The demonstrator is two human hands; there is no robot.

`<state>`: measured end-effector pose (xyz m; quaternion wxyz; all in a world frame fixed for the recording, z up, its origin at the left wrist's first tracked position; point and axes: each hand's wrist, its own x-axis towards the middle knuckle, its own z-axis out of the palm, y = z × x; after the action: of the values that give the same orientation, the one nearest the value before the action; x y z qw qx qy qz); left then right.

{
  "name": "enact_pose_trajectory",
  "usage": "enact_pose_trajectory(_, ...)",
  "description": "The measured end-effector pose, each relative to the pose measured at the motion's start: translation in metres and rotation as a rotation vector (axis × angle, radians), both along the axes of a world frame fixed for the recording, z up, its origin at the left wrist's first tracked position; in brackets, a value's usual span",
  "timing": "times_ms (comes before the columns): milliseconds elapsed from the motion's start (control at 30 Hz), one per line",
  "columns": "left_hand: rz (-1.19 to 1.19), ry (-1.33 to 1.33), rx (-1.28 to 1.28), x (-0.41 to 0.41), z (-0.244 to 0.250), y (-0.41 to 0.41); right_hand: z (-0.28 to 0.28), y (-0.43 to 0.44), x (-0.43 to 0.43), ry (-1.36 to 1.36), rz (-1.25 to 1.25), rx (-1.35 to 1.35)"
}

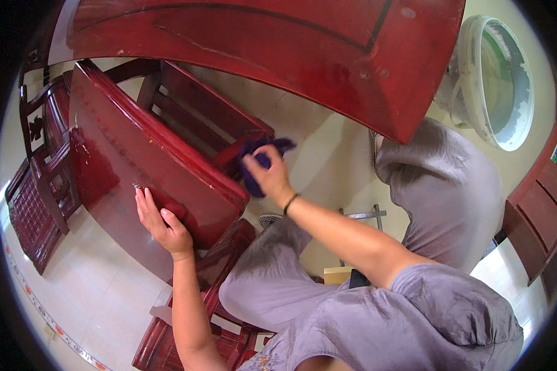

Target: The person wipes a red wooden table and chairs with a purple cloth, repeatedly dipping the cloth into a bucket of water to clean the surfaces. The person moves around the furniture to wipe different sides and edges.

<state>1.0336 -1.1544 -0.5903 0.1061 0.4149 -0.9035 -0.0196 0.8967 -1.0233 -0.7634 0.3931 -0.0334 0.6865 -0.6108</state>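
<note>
My right hand grips a dark purple cloth beside the near end of a red lacquered wooden table or cabinet piece, close to its moulded edge; the hand is slightly blurred. My left hand lies flat, fingers together, on the glossy red face of that same piece, near a small chipped spot. Pale worn marks and scratches show on the face at its far left part. Behind the moulded edge, dark red slats and rails of a wooden frame are visible. Whether the cloth touches the wood cannot be told.
A large red lacquered panel spans the top, its corner near my knee. At the upper right stands a white plastic bucket. Carved wooden chairs stand at left, with a slatted wooden seat below. A metal-framed stool is between my legs.
</note>
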Motion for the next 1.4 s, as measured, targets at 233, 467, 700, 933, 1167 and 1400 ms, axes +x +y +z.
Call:
enact_pose_trajectory(233, -0.009, 0.010, 0.012, -0.006, 0.000, 0.001, 0.039, 0.005, -0.034, 0.183, 0.275, -0.344)
enact_pose_trajectory(467, -0.018, 0.018, 0.026, -0.011, 0.000, -0.001, -0.078, 0.039, -0.045, 0.347, 0.262, 0.204)
enact_pose_trajectory(700, 0.003, 0.013, 0.027, -0.002, 0.003, 0.003, -0.017, 0.005, -0.043, 0.020, -0.040, -0.046)
enact_pose_trajectory(933, -0.011, 0.010, 0.032, -0.018, 0.006, 0.002, -0.124, 0.018, -0.020, 0.137, 0.176, 0.270)
enact_pose_trajectory(1167, 0.012, -0.008, 0.041, -0.005, 0.008, 0.005, -0.097, 0.023, -0.064, 0.158, 0.122, 0.501)
enact_pose_trajectory(1400, -0.011, 0.012, 0.043, -0.012, 0.005, 0.003, -0.091, 0.029, -0.042, 0.275, 0.255, 0.108)
